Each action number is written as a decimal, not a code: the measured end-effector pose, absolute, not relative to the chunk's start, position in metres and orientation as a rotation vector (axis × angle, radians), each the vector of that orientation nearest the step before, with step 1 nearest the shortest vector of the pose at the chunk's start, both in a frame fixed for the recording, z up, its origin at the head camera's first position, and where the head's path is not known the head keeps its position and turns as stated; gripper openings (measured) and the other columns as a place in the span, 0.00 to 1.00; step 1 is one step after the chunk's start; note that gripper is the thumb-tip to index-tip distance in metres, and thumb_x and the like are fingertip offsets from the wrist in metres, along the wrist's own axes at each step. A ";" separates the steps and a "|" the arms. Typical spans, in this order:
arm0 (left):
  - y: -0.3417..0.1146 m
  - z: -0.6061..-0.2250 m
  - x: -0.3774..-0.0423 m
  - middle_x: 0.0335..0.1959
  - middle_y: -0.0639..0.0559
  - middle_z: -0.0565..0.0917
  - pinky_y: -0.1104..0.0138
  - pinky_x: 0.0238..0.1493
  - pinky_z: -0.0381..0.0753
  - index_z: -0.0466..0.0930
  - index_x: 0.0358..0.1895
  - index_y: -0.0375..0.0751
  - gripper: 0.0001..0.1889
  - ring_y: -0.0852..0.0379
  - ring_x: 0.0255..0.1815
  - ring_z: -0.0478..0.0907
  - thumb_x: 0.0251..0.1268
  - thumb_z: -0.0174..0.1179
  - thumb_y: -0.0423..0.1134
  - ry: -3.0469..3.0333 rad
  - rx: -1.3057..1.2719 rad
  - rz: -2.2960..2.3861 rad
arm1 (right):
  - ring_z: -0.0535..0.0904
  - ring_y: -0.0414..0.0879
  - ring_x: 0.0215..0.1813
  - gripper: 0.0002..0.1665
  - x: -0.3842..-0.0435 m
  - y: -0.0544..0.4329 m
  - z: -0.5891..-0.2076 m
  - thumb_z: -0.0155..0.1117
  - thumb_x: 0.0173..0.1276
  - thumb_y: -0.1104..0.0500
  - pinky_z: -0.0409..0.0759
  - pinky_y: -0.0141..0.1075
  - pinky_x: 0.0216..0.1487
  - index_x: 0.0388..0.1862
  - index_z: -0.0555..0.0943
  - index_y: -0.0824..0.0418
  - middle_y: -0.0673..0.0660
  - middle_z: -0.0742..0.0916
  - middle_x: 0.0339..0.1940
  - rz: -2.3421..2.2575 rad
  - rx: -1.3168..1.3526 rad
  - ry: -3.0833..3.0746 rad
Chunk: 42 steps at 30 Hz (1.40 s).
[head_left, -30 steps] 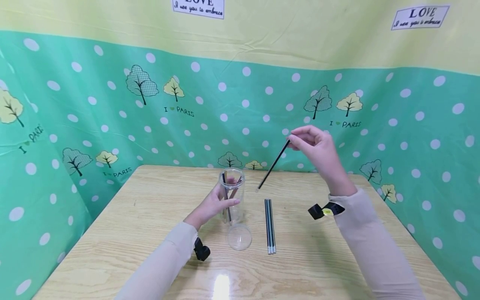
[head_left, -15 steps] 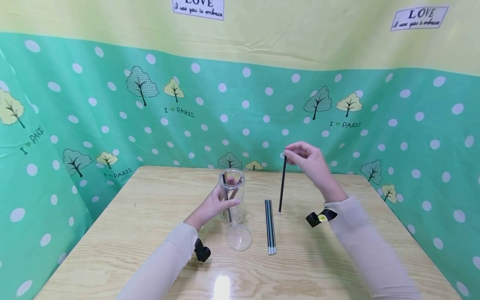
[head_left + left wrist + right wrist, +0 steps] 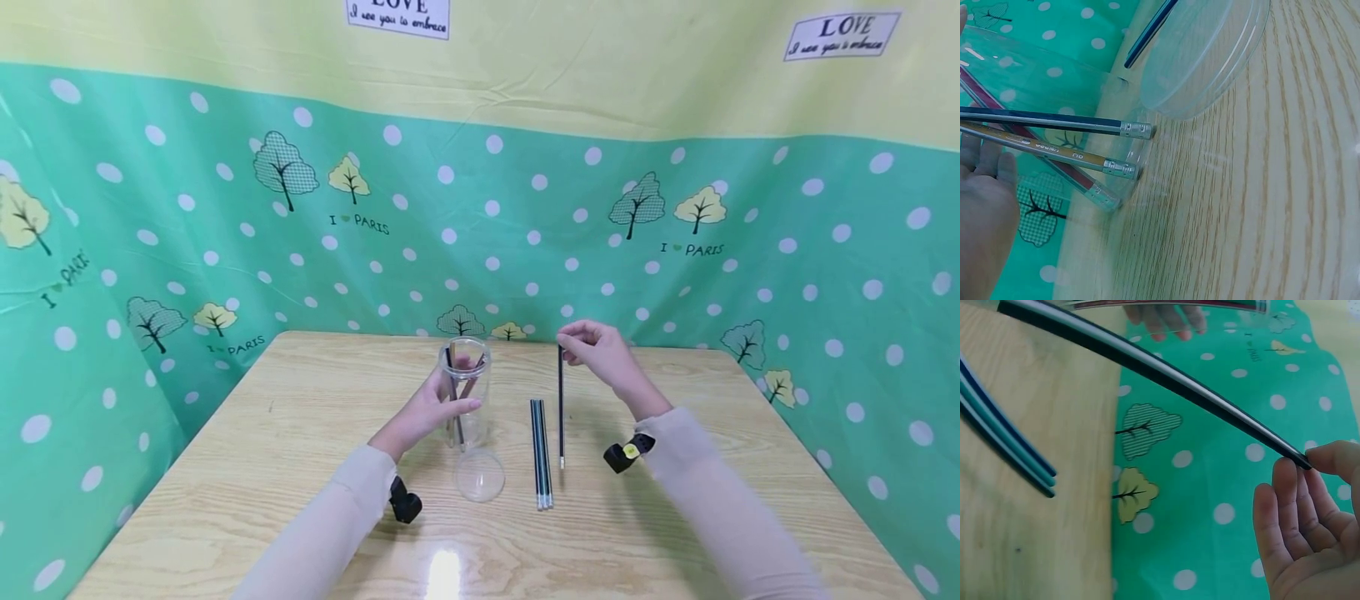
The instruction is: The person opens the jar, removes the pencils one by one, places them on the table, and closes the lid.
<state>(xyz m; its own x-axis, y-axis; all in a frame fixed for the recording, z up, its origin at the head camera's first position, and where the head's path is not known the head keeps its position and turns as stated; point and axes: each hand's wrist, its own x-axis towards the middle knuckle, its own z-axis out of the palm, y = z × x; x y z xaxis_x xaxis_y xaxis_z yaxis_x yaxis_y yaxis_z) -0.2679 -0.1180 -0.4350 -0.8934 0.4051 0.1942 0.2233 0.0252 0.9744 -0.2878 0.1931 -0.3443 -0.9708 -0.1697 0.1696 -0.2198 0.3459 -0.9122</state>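
Note:
My left hand (image 3: 420, 414) grips a clear jar (image 3: 477, 421) standing on the table. Inside it lean three pencils: a black one (image 3: 1054, 120), a gold one (image 3: 1063, 152) and a dark red one (image 3: 1075, 175), eraser ends at the bottom. Between thumb and fingertips my right hand (image 3: 603, 362) pinches the top end of a black pencil (image 3: 561, 408). This pencil hangs nearly upright, its eraser end low over the table, just right of three dark green and blue pencils (image 3: 541, 454) lying side by side. A round clear lid (image 3: 480, 477) lies in front of the jar.
The wooden table (image 3: 315, 500) reaches back to a green and yellow patterned curtain (image 3: 360, 275), which also hangs along both sides. Black wrist cameras sit on both sleeves. A bright light reflection shows near the front of the table.
My right hand has come down and slightly left, and its pencil has swung from slanting to nearly upright beside the lying pencils. The left hand and jar have stayed put.

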 end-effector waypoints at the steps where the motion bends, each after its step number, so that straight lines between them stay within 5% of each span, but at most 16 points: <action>1: -0.118 -0.435 -0.268 0.73 0.52 0.69 0.44 0.74 0.54 0.59 0.75 0.55 0.40 0.49 0.74 0.63 0.63 0.70 0.38 2.146 0.661 1.994 | 0.84 0.58 0.44 0.20 -0.289 0.193 -0.348 0.64 0.74 0.53 0.85 0.42 0.46 0.53 0.81 0.68 0.61 0.87 0.41 1.740 0.363 -2.551; 13: -0.118 -0.435 -0.267 0.73 0.52 0.68 0.43 0.73 0.54 0.59 0.76 0.55 0.40 0.48 0.75 0.61 0.63 0.71 0.40 2.176 0.650 1.981 | 0.83 0.44 0.39 0.24 -0.302 0.198 -0.398 0.62 0.75 0.55 0.84 0.43 0.51 0.59 0.76 0.74 0.66 0.86 0.46 1.849 0.216 -2.669; 20: -0.118 -0.435 -0.268 0.74 0.52 0.68 0.41 0.74 0.52 0.57 0.77 0.55 0.42 0.48 0.75 0.61 0.63 0.71 0.40 2.182 0.649 1.965 | 0.82 0.45 0.39 0.22 -0.305 0.202 -0.415 0.61 0.75 0.57 0.84 0.44 0.52 0.57 0.77 0.74 0.58 0.85 0.39 1.898 0.163 -2.718; 28: -0.117 -0.435 -0.268 0.73 0.51 0.69 0.44 0.74 0.54 0.59 0.75 0.52 0.40 0.50 0.75 0.61 0.64 0.70 0.38 2.144 0.667 1.998 | 0.83 0.47 0.37 0.21 -0.308 0.201 -0.432 0.63 0.72 0.57 0.85 0.37 0.42 0.55 0.78 0.73 0.60 0.85 0.39 1.849 0.071 -2.828; 42: -0.118 -0.435 -0.268 0.74 0.51 0.68 0.43 0.75 0.50 0.58 0.76 0.52 0.41 0.48 0.76 0.60 0.64 0.70 0.38 2.174 0.652 1.973 | 0.83 0.46 0.33 0.16 -0.316 0.192 -0.450 0.63 0.70 0.62 0.86 0.37 0.38 0.49 0.80 0.73 0.60 0.86 0.34 1.693 0.087 -2.938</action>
